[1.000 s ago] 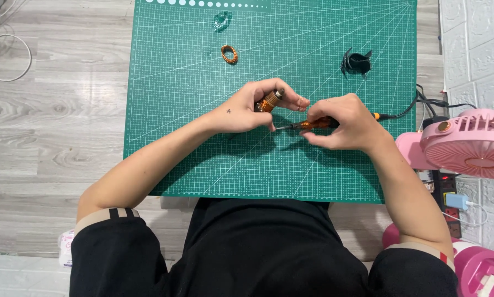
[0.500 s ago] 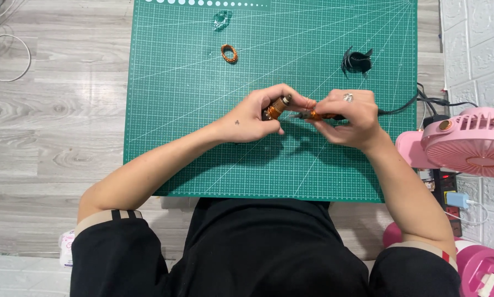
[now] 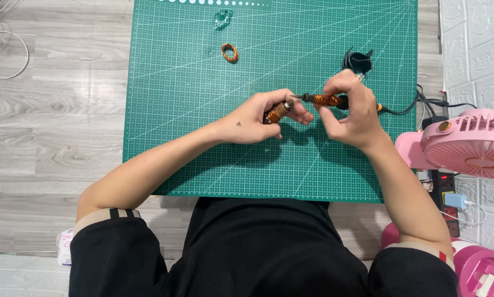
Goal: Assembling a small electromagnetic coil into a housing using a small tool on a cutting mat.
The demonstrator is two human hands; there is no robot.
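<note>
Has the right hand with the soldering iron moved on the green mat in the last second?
Yes. The right hand with the soldering iron has shifted up the green mat, closer to the black holder near its far edge.

small white packet with pink print (image 3: pixel 64 246) at lower left on the floor, partly hidden by sleeve

Green cutting mat (image 3: pixel 192 137) on grey wood floor (image 3: pixel 49 126). Copper coil (image 3: pixel 230 53) and clear glass bit (image 3: pixel 222 18) near mat's far edge, black holder (image 3: pixel 358 59) right, pink fan (image 3: pixel 467 144) beside mat, white cable (image 3: pixel 5 55) left.
</note>
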